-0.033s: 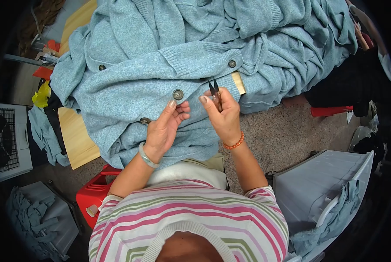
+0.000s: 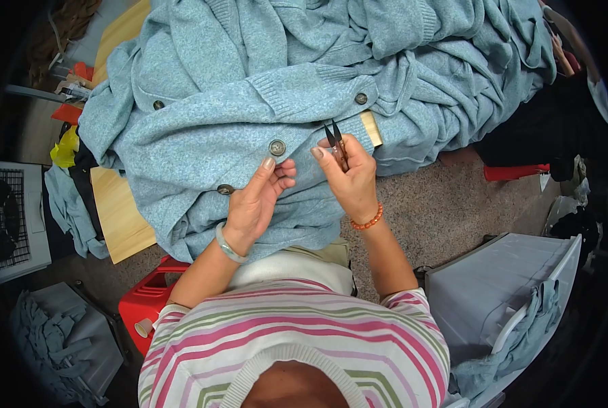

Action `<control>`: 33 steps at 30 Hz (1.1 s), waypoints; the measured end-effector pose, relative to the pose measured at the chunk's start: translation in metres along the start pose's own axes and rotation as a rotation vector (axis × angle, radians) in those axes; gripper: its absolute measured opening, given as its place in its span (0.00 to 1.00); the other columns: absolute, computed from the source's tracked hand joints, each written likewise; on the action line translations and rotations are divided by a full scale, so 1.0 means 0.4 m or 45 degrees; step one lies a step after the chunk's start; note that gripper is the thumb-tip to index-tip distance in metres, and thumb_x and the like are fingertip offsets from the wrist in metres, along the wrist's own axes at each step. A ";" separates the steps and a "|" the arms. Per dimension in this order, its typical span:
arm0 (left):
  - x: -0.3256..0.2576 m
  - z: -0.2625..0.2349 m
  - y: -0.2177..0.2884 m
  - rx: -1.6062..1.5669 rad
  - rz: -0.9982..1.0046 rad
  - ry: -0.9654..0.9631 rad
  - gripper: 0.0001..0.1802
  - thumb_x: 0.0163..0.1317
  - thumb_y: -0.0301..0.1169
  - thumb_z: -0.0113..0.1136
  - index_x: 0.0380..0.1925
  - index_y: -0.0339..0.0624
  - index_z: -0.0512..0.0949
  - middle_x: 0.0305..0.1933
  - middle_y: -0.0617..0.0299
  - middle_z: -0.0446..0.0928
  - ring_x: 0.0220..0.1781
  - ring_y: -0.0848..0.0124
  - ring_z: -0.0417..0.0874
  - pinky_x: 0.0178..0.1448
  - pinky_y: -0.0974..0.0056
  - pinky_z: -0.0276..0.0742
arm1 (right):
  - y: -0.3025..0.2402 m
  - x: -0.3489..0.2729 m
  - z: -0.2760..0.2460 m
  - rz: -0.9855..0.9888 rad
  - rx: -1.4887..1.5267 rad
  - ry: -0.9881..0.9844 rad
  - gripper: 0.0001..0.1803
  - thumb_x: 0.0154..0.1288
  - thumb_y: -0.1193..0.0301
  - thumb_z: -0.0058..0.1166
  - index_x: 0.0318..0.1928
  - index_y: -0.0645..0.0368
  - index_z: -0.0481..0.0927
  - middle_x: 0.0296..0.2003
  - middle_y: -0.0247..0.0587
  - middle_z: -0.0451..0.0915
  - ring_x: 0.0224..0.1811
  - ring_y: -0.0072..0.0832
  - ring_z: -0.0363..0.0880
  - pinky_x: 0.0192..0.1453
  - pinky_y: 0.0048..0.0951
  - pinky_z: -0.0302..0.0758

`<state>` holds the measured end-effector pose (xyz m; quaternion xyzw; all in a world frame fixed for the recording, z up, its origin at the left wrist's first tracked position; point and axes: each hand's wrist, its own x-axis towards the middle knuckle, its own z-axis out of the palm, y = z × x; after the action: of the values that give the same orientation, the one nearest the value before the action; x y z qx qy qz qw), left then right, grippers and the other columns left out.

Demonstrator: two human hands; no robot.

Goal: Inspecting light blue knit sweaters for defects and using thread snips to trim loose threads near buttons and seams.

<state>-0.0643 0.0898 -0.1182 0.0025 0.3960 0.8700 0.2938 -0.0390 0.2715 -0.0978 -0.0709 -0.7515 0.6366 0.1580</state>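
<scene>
A light blue knitted cardigan (image 2: 202, 132) with dark buttons lies in front of me on a pile of like knitwear. My left hand (image 2: 256, 197) is against it, thumb beside a dark round button (image 2: 277, 147) and fingers curled inward. What those fingers pinch, if anything, is hidden. In my right hand (image 2: 351, 173) is a pair of small dark thread snips (image 2: 336, 139), held in the fingers with the two blade tips pointing away from me and slightly apart. The blades are just over the cloth, right of that button. Another button (image 2: 225, 190) shows left of my left hand.
The pile covers a wooden board (image 2: 120, 217). A red plastic stool (image 2: 137, 306) stands at my lower left. Grey bins with knitwear are at the lower right (image 2: 494, 279) and lower left (image 2: 100, 340). Another person's arm (image 2: 562, 58) shows at the far right.
My right hand with the thread snips has shifted very slightly to the right. My left hand and the cardigan look the same.
</scene>
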 end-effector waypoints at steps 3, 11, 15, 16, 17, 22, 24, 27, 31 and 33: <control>-0.004 0.001 -0.001 0.006 -0.012 0.039 0.19 0.72 0.42 0.51 0.52 0.39 0.75 0.49 0.61 0.77 0.52 0.71 0.75 0.56 0.62 0.72 | -0.005 0.006 -0.010 0.051 -0.004 -0.177 0.12 0.64 0.66 0.62 0.35 0.62 0.77 0.16 0.23 0.60 0.19 0.11 0.55 0.21 0.21 0.54; 0.024 0.034 -0.005 -0.164 0.130 0.151 0.15 0.70 0.41 0.54 0.46 0.42 0.77 0.46 0.64 0.78 0.48 0.71 0.77 0.53 0.63 0.72 | -0.006 -0.060 0.028 0.125 -0.018 -0.334 0.15 0.71 0.65 0.52 0.31 0.62 0.71 0.16 0.31 0.63 0.19 0.16 0.58 0.22 0.27 0.58; 0.024 0.030 -0.010 -0.187 0.142 0.190 0.13 0.70 0.40 0.55 0.44 0.43 0.77 0.45 0.64 0.79 0.47 0.72 0.77 0.53 0.64 0.72 | 0.006 -0.088 0.054 0.185 0.045 -0.332 0.17 0.72 0.64 0.52 0.29 0.63 0.68 0.16 0.33 0.63 0.19 0.18 0.59 0.22 0.28 0.59; 0.023 0.029 -0.008 -0.186 0.140 0.189 0.13 0.70 0.40 0.55 0.44 0.43 0.77 0.45 0.64 0.79 0.47 0.72 0.77 0.53 0.64 0.72 | 0.006 -0.087 0.058 0.186 0.046 -0.330 0.17 0.72 0.64 0.52 0.29 0.63 0.68 0.16 0.33 0.63 0.19 0.18 0.59 0.22 0.28 0.59; 0.021 0.029 -0.007 -0.190 0.138 0.171 0.13 0.70 0.39 0.54 0.44 0.43 0.77 0.45 0.64 0.79 0.47 0.72 0.77 0.53 0.64 0.72 | 0.007 -0.084 0.064 0.148 0.043 -0.307 0.17 0.72 0.64 0.51 0.29 0.63 0.68 0.16 0.34 0.63 0.19 0.18 0.58 0.22 0.29 0.59; 0.017 0.029 -0.005 -0.175 0.116 0.120 0.12 0.71 0.39 0.54 0.45 0.43 0.78 0.45 0.64 0.79 0.47 0.71 0.76 0.55 0.64 0.71 | -0.001 -0.072 0.076 0.079 -0.012 -0.289 0.18 0.72 0.63 0.50 0.29 0.63 0.68 0.15 0.38 0.65 0.16 0.25 0.63 0.22 0.33 0.61; 0.016 0.033 -0.005 -0.139 0.095 0.139 0.13 0.71 0.39 0.54 0.45 0.42 0.78 0.44 0.63 0.78 0.47 0.71 0.77 0.56 0.63 0.70 | -0.001 -0.071 0.080 0.047 -0.108 -0.247 0.17 0.72 0.61 0.50 0.32 0.62 0.69 0.16 0.43 0.69 0.17 0.36 0.70 0.23 0.37 0.65; 0.013 0.037 -0.001 -0.114 0.086 0.139 0.14 0.71 0.40 0.54 0.45 0.41 0.78 0.45 0.62 0.78 0.47 0.71 0.77 0.56 0.63 0.70 | -0.010 -0.074 0.083 0.026 -0.196 -0.204 0.16 0.71 0.61 0.50 0.35 0.62 0.70 0.18 0.47 0.74 0.19 0.44 0.75 0.24 0.40 0.68; 0.014 0.041 0.001 -0.095 0.074 0.116 0.15 0.71 0.41 0.54 0.45 0.41 0.78 0.45 0.62 0.78 0.48 0.72 0.76 0.57 0.63 0.70 | -0.015 -0.079 0.091 -0.004 -0.245 -0.138 0.15 0.71 0.61 0.51 0.37 0.62 0.71 0.19 0.46 0.76 0.21 0.45 0.78 0.25 0.41 0.69; 0.015 0.041 -0.001 -0.097 0.078 0.146 0.15 0.70 0.40 0.55 0.45 0.41 0.78 0.45 0.62 0.78 0.48 0.72 0.76 0.57 0.63 0.70 | -0.017 -0.080 0.093 0.002 -0.289 -0.103 0.14 0.70 0.62 0.52 0.38 0.61 0.72 0.21 0.47 0.78 0.21 0.45 0.79 0.25 0.41 0.71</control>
<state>-0.0650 0.1042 -0.1084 -0.0464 0.3784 0.8917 0.2438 -0.0207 0.2258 -0.1010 -0.0631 -0.8245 0.5497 0.1180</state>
